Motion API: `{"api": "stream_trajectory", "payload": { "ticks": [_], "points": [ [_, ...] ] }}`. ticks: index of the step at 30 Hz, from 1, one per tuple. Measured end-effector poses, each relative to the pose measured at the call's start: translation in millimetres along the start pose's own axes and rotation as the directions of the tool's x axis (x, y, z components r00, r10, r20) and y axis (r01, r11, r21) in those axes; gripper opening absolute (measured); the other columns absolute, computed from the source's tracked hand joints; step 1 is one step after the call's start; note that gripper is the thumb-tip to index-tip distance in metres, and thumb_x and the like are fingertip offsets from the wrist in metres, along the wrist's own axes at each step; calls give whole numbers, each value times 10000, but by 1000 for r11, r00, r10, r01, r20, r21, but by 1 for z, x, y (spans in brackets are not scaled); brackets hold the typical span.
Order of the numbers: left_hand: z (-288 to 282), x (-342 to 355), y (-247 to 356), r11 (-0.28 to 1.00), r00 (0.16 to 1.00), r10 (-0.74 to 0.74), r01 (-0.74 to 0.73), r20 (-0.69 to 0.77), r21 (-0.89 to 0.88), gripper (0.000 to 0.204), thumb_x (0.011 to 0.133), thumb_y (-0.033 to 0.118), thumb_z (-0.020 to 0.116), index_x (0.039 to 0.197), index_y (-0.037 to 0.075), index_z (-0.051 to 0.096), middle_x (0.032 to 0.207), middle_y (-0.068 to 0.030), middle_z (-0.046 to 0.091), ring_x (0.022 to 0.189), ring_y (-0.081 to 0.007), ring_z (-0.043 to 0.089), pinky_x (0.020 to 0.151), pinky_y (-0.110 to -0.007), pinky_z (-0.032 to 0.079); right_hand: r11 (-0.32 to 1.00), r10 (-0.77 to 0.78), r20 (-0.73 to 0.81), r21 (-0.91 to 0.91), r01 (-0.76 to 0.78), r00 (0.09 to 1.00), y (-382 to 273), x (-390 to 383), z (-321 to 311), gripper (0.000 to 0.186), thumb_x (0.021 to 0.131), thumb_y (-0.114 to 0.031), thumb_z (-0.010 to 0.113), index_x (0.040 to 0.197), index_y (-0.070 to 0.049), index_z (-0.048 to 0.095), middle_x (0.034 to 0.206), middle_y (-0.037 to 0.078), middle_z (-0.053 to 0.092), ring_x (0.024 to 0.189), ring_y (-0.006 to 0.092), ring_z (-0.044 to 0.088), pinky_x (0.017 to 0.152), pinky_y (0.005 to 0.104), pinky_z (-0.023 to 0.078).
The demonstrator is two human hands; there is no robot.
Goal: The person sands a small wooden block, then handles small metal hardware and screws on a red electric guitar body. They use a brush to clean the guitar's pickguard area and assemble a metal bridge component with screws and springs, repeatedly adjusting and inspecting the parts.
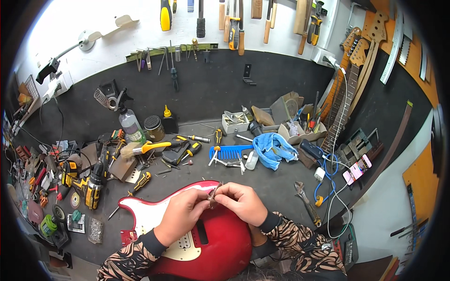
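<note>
A red electric guitar body (229, 239) with a white pickguard (152, 213) lies on the bench in front of me. Above its upper edge, my left hand (183, 213) and my right hand (243, 201) meet, fingertips pinched from both sides on a small, thin, brownish metal-looking piece (214, 195). What kind of part it is cannot be made out, since my fingers cover much of it. A dark slot shows in the pickguard just below my left hand.
A yellow-handled screwdriver (139, 183) lies beyond the guitar's left side. Farther back are a brush (145, 149), a blue comb-like tool (232, 152) and a blue cloth (273, 151). An adjustable wrench (307, 203) and a phone (357, 169) with cables are at right; a cordless drill (93, 185) is at left.
</note>
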State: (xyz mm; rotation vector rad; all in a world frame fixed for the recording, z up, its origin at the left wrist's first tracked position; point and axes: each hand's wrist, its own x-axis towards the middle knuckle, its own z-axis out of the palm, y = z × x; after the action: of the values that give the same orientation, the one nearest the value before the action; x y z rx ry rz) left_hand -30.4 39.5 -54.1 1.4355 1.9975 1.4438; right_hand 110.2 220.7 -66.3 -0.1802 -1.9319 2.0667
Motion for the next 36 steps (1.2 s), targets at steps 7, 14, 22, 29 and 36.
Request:
{"api": "stream_trajectory", "payload": {
  "ticks": [7,14,22,29,36],
  "points": [
    [-12,4,2,890,944,-296,327,144,-319,133,1023,25,758,1114,-67,728,998,-89,796,901,-132,751,831,-302,628,971,-92,20,-219,94,996,7,5,-5,141,1055,-50,717,1174,18,750,1045,45,768,978,101,700,891,304,583],
    [-5,-2,-17,978,1000,24,-20,18,-209,157,1020,91,774,1107,-26,717,958,-101,753,867,-172,742,765,-339,599,886,-211,-8,-424,188,978,6,6,2,38,996,10,728,1030,12,713,1045,93,710,984,194,681,920,319,542],
    [4,-3,-23,805,843,534,-485,-60,342,143,921,69,714,1016,35,613,983,-125,607,943,-342,632,812,-466,540,935,-164,-67,-329,134,984,9,2,7,71,1032,17,674,974,10,635,1164,99,657,1009,161,620,867,293,531],
    [5,-10,-20,829,880,469,-407,-80,384,193,884,53,725,1037,16,614,1020,-135,608,972,-346,617,866,-458,531,913,-178,-19,-377,158,984,17,3,7,80,1023,13,683,961,5,634,1137,100,635,990,172,613,855,295,526],
    [10,7,-21,909,926,374,-359,-40,211,318,845,11,744,1159,21,693,1030,-200,677,998,-408,665,891,-496,553,808,-291,-27,-541,231,956,0,1,13,67,953,33,748,1003,3,714,1123,124,678,1045,256,670,927,359,539]
  ]
}}
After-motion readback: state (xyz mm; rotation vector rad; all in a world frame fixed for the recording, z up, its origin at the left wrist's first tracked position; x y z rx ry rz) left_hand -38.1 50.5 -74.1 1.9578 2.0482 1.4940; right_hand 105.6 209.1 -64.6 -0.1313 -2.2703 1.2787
